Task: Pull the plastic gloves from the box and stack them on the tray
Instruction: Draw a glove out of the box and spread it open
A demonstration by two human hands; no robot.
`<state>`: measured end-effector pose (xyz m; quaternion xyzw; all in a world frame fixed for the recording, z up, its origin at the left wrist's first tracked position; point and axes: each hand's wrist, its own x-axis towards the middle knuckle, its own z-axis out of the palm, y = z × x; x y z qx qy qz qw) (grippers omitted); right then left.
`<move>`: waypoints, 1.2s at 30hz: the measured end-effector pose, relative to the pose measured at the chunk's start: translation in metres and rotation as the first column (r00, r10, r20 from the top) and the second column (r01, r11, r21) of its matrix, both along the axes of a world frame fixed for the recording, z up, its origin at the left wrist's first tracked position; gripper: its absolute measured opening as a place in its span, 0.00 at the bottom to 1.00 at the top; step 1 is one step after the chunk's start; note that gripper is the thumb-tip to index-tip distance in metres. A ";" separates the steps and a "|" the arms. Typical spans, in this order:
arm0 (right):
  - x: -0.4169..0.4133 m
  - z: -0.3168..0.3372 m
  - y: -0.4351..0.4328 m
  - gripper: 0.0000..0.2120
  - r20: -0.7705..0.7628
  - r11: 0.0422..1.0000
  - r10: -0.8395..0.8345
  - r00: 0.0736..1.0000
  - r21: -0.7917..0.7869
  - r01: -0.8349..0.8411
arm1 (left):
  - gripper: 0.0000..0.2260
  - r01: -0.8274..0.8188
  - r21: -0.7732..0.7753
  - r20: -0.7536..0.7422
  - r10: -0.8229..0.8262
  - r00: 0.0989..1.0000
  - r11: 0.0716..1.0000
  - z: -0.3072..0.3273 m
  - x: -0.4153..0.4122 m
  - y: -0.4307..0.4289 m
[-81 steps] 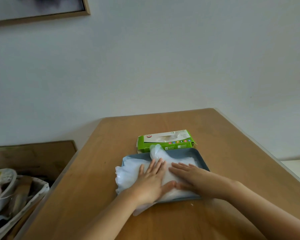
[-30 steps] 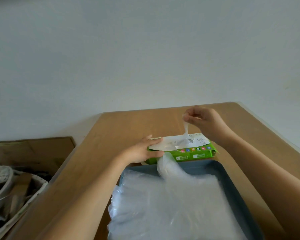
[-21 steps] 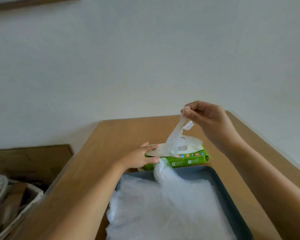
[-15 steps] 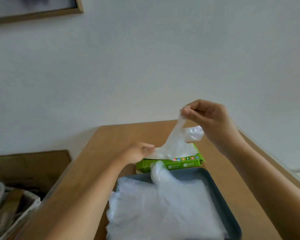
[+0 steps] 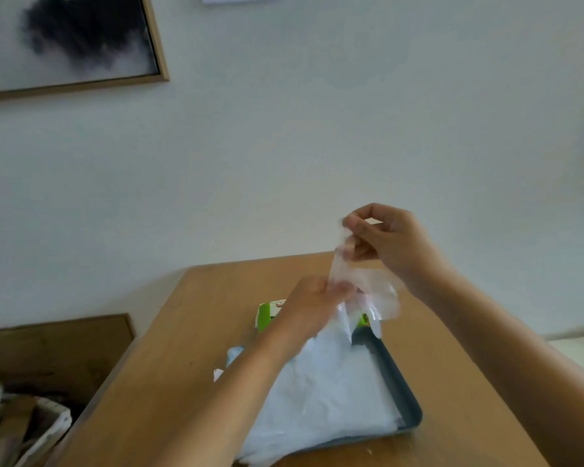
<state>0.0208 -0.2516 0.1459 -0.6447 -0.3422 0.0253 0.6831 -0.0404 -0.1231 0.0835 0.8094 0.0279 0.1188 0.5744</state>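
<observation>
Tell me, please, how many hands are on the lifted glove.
2. The right hand pinches the glove at its top; the left hand grips it lower down, just above the box. Blur hides finer detail.

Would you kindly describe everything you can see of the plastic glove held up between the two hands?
The glove is thin, clear, crinkled film, blurred by motion. The right hand pinches its top, raised above the table; the left hand grips it lower down. Its loose end dangles over the tray's far corner.
</observation>
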 end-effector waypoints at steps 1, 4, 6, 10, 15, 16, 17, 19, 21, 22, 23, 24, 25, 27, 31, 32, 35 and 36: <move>-0.002 -0.001 -0.003 0.12 -0.048 1.000 0.020 0.999 0.003 -0.020 | 0.06 0.041 -0.213 -0.012 -0.045 0.999 0.976 -0.003 -0.002 -0.002; -0.008 -0.013 -0.023 0.36 -0.070 0.994 0.016 0.997 -0.107 -0.023 | 0.10 0.132 -0.725 0.029 -0.161 0.986 0.676 -0.006 -0.015 -0.007; -0.013 -0.028 -0.035 0.47 -0.067 0.984 0.005 0.998 -0.178 -0.017 | 0.14 0.136 -0.861 0.061 -0.165 0.984 0.490 -0.007 -0.024 -0.009; -0.025 -0.059 -0.050 0.46 -0.164 0.919 0.088 0.983 -0.367 -0.144 | 0.16 0.107 -0.922 0.096 -0.047 0.994 0.373 -0.013 -0.038 -0.005; -0.038 -0.079 -0.044 0.11 -0.387 0.959 0.125 0.914 -0.189 -0.211 | 0.16 0.107 -0.946 0.123 0.035 0.992 0.305 -0.020 -0.050 -0.011; -0.039 -0.078 -0.042 0.07 -0.364 0.971 0.104 0.925 -0.166 -0.175 | 0.15 0.104 -0.949 0.124 0.049 0.991 0.297 -0.022 -0.052 -0.010; -0.039 -0.075 -0.041 0.04 -0.280 0.976 0.069 0.957 -0.182 -0.123 | 0.15 0.083 -0.952 0.111 0.078 0.991 0.294 -0.023 -0.055 -0.008; -0.039 -0.064 -0.041 0.07 0.066 0.942 -0.066 0.996 -0.326 0.084 | 0.14 -0.023 -0.966 0.029 0.196 0.980 0.257 -0.027 -0.057 0.007; -0.041 -0.048 -0.041 0.08 0.397 0.874 -0.087 0.914 -0.410 0.262 | 0.17 -0.202 -0.952 -0.108 0.363 0.926 0.231 -0.031 -0.058 0.027; -0.042 -0.040 -0.042 0.08 0.501 0.849 -0.048 0.864 -0.436 0.300 | 0.19 -0.291 -0.914 -0.138 0.460 0.877 0.282 -0.032 -0.060 0.035; -0.045 -0.031 -0.043 0.07 0.581 0.818 0.005 0.814 -0.471 0.331 | 0.19 -0.372 -0.844 -0.106 0.560 0.822 0.386 -0.030 -0.065 0.041; -0.048 -0.023 -0.043 0.06 0.639 0.781 0.070 0.766 -0.513 0.356 | 0.20 -0.426 -0.744 -0.014 0.625 0.780 0.515 -0.026 -0.070 0.042; -0.051 -0.016 -0.042 0.07 0.671 0.739 0.138 0.729 -0.559 0.375 | 0.21 -0.437 -0.625 0.113 0.629 0.769 0.646 -0.019 -0.074 0.042; -0.058 -0.003 -0.037 0.08 0.670 0.661 0.251 0.699 -0.646 0.382 | 0.30 -0.342 -0.306 0.301 0.432 0.850 0.888 -0.002 -0.081 0.037; -0.074 0.014 -0.023 0.12 0.650 0.509 0.392 0.651 -0.743 0.435 | 0.34 -0.041 0.238 0.204 -0.008 0.979 0.970 0.020 -0.083 0.020; -0.077 0.016 -0.020 0.13 0.651 0.494 0.411 0.638 -0.747 0.444 | 0.31 -0.016 0.301 0.179 -0.040 0.983 0.953 0.021 -0.083 0.015; -0.076 0.023 -0.016 0.11 0.625 0.515 0.412 0.663 -0.760 0.397 | 0.19 0.004 0.329 0.160 -0.060 0.985 0.944 0.020 -0.081 0.012; -0.073 0.024 -0.015 0.11 0.597 0.539 0.393 0.700 -0.766 0.351 | 0.15 -0.016 0.351 0.144 -0.037 0.989 0.936 0.019 -0.080 0.013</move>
